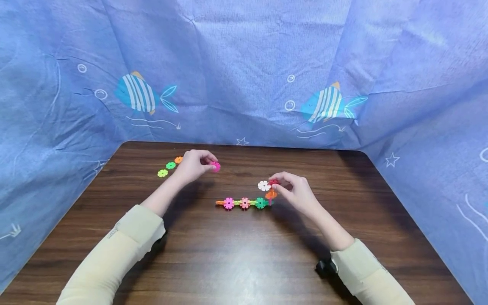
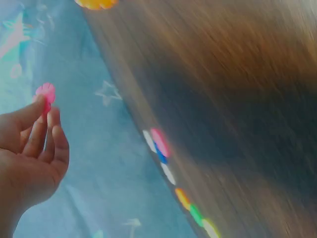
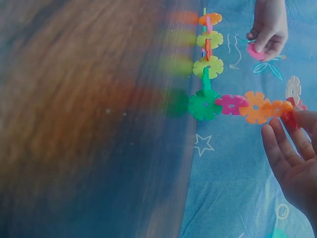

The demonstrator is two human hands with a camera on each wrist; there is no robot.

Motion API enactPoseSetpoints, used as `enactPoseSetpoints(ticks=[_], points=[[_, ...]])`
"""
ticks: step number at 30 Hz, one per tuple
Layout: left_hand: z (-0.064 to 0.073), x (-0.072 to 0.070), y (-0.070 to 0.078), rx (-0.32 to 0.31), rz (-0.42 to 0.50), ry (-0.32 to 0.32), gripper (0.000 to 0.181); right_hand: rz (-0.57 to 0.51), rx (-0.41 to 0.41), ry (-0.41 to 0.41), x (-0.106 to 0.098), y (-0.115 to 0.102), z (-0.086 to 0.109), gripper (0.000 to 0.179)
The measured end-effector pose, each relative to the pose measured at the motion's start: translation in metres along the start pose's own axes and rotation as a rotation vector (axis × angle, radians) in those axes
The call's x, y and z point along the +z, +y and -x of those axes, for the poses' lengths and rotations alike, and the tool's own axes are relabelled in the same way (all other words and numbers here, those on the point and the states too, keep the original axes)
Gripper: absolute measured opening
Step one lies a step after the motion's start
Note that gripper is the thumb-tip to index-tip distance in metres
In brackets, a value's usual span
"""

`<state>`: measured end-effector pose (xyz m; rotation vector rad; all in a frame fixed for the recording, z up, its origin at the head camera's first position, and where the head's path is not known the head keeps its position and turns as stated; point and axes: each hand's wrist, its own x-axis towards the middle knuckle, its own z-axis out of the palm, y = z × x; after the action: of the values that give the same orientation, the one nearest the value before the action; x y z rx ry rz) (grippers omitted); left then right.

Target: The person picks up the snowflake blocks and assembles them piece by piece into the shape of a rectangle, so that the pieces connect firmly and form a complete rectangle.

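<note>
My left hand (image 1: 193,166) pinches a pink flower-shaped interlocking disc (image 1: 216,167) between thumb and fingers, raised over the far part of the table. My right hand (image 1: 296,191) pinches a red disc (image 1: 273,182) at the end of a linked chain of such discs. A white disc (image 3: 293,88) joins on beside the red one. From the red, orange discs (image 3: 255,107) and a pink disc (image 3: 232,104) lead to a green disc (image 3: 204,104). There the chain turns a corner into a longer row of mixed colours, with a pink disc (image 1: 228,203) near its left end.
Loose yellow (image 1: 162,173), green (image 1: 170,165) and orange (image 1: 178,159) discs lie at the table's far left. Further white, pink and blue (image 2: 161,153) discs continue that row in the left wrist view. A blue fish-print cloth (image 1: 244,76) hangs behind the wooden table (image 1: 244,262).
</note>
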<state>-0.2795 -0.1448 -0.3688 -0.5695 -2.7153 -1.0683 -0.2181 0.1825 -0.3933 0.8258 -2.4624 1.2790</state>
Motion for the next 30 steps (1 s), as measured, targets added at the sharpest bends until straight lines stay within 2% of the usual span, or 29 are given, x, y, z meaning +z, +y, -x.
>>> enactPoseSetpoints(ticks=[6,13,19,25,30], points=[[0.012,0.000,0.024,0.004,0.070,0.086,0.011,0.027,-0.048,-0.007,-0.001,-0.002,-0.002,0.017],[0.024,0.010,0.049,0.008,0.189,0.114,0.010,0.033,-0.040,0.011,0.001,-0.001,-0.002,0.013],[0.034,0.024,0.062,-0.012,0.236,0.148,0.007,0.043,-0.012,0.016,0.002,-0.004,-0.003,0.014],[0.038,0.039,0.072,0.014,0.287,0.157,0.005,0.067,0.006,0.018,0.002,-0.006,-0.003,0.014],[0.040,0.050,0.075,0.003,0.295,0.152,0.005,0.038,0.017,0.013,0.002,-0.008,-0.003,0.014]])
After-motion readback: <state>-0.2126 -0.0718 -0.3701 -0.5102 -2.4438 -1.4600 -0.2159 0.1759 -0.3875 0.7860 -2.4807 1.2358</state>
